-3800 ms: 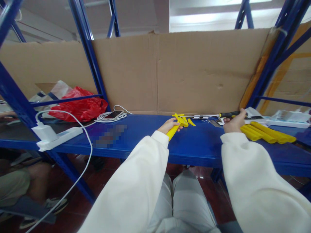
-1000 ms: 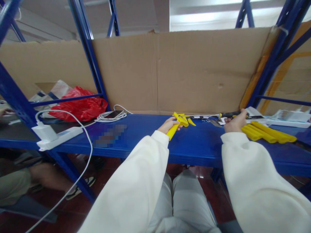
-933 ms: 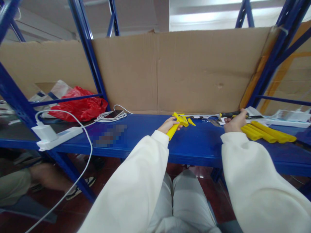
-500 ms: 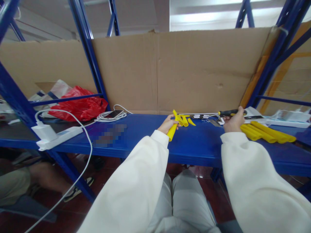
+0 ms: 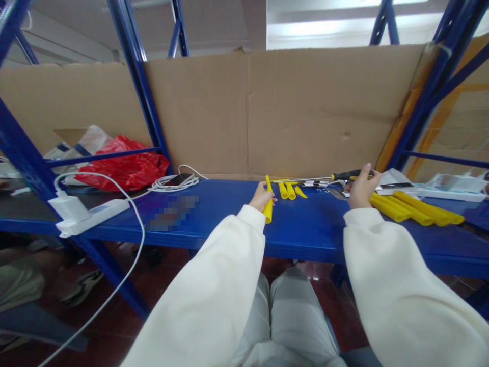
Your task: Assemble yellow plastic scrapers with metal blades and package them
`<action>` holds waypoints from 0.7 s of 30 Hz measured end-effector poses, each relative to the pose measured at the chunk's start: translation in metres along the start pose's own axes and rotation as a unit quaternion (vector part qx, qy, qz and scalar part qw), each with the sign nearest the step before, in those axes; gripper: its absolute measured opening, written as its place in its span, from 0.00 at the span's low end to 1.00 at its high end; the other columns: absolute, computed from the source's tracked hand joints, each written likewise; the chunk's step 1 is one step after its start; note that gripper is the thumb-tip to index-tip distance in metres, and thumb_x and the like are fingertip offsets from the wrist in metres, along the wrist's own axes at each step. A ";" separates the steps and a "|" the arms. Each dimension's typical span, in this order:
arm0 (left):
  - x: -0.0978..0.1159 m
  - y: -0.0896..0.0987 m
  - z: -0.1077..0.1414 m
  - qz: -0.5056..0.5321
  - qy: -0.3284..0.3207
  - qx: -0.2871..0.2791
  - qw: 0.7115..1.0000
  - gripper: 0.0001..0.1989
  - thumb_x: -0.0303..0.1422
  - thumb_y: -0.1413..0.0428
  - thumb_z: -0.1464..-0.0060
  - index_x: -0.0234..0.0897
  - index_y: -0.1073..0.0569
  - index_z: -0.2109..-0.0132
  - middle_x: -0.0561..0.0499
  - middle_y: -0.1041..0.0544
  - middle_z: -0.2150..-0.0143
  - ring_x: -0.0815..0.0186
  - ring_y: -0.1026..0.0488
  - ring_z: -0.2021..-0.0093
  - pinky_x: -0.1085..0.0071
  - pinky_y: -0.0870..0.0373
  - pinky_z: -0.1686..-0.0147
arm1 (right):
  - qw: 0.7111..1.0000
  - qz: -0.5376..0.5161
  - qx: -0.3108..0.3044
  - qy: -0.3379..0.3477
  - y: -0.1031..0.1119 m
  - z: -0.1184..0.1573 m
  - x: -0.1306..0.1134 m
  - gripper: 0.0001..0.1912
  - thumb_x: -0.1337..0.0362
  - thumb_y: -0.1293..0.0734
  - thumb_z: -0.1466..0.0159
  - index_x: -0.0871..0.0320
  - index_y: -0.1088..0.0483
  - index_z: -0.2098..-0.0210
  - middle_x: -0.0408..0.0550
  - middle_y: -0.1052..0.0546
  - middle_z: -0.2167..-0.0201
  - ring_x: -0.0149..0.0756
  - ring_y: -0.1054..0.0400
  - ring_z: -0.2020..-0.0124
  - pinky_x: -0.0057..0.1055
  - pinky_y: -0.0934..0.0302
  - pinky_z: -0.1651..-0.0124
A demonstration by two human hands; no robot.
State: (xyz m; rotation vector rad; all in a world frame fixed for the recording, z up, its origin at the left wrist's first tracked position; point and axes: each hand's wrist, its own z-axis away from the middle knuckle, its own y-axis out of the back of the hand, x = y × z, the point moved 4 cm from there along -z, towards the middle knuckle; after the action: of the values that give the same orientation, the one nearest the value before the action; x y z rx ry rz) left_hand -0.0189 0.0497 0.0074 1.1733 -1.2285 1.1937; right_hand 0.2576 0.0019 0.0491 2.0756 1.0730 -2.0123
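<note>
My left hand (image 5: 262,197) is closed around a yellow tube (image 5: 268,210), which stands tilted over the blue shelf (image 5: 225,204). In my right hand (image 5: 361,189) is a screwdriver (image 5: 345,176) with a black and yellow handle; its long shaft points left, with the tip close to the upper part of the tube. Whether the tip touches it I cannot tell. Just right of my left hand lie short yellow pieces (image 5: 291,192) and a pointed yellow scrap (image 5: 300,192). Several longer yellow tubes (image 5: 416,209) lie beside my right hand.
A cardboard panel (image 5: 305,112) closes off the back. On the left are a red plastic bag (image 5: 126,165), a coiled white cable (image 5: 168,184) and a power strip (image 5: 95,216). Blue posts (image 5: 141,86) frame the shelf. Another person's leg shows at lower left.
The screwdriver and my right hand have moved left. The yellow tube in my left hand has turned more upright. The other person's foot at lower left has shifted left.
</note>
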 end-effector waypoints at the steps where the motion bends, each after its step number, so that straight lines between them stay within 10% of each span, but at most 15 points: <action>1: -0.001 0.000 0.000 -0.007 0.002 0.004 1.000 0.29 0.16 0.46 0.44 0.39 0.38 0.37 0.47 0.25 0.54 0.73 0.27 0.73 0.80 0.37 0.78 | 1.000 0.009 -0.002 -0.005 0.000 -0.002 0.001 0.07 0.60 0.43 0.23 0.51 0.42 0.59 0.34 0.40 0.76 0.25 0.47 0.85 0.19 0.53 0.87; 21: -0.003 0.005 -0.006 -0.056 -0.023 0.021 0.998 0.28 0.15 0.49 0.43 0.40 0.37 0.38 0.50 0.28 0.56 0.76 0.32 0.77 0.79 0.39 0.80 | 0.984 -0.069 -0.075 -0.149 -0.003 -0.015 0.018 0.10 0.57 0.42 0.25 0.53 0.38 0.62 0.33 0.41 0.82 0.28 0.43 0.87 0.20 0.49 0.88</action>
State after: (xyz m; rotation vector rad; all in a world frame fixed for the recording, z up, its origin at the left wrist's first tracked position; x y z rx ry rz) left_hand -0.0233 0.0561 0.0040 1.2899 -1.1625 1.1189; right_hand 0.2678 0.0191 0.0362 1.6048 1.2921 -2.1393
